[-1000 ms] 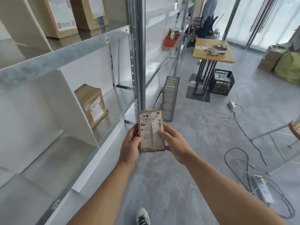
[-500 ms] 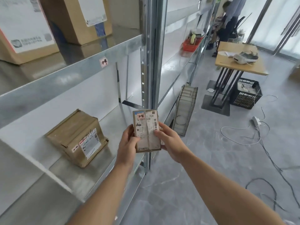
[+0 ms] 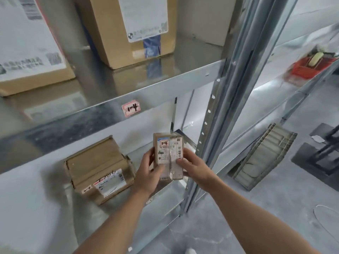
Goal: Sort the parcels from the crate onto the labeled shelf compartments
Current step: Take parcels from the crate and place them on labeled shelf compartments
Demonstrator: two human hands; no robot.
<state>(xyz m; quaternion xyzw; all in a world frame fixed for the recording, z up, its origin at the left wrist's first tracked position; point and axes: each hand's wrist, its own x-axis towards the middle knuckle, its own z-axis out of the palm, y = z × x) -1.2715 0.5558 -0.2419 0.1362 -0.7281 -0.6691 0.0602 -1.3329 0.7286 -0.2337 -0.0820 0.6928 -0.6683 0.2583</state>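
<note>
Galvanised steel rack point(image 3: 229, 107) fills left and centre; grey marbled floor point(image 3: 256, 217) runs off to the right. On the top shelf stand a big tan cardboard box point(image 3: 27, 52) and a taller tan box point(image 3: 128, 33), both w/ white labels, mirrored in the shiny deck. A grey ribbed plastic panel point(image 3: 262, 156) leans on the next bay, where a red basket point(image 3: 311, 68) sits. On the lower shelf lies a taped brown parcel point(image 3: 99, 169). Just right of it, not touching, the small flat brown parcel point(image 3: 168, 154), marked 2-4 in red, is held upright before that compartment, near the upright. The left hand point(image 3: 148, 173) has its grip curled round the left edge, and the right hand point(image 3: 194, 165) grips the right edge. A pink tag point(image 3: 130, 108) on the shelf edge reads 1-4.
</note>
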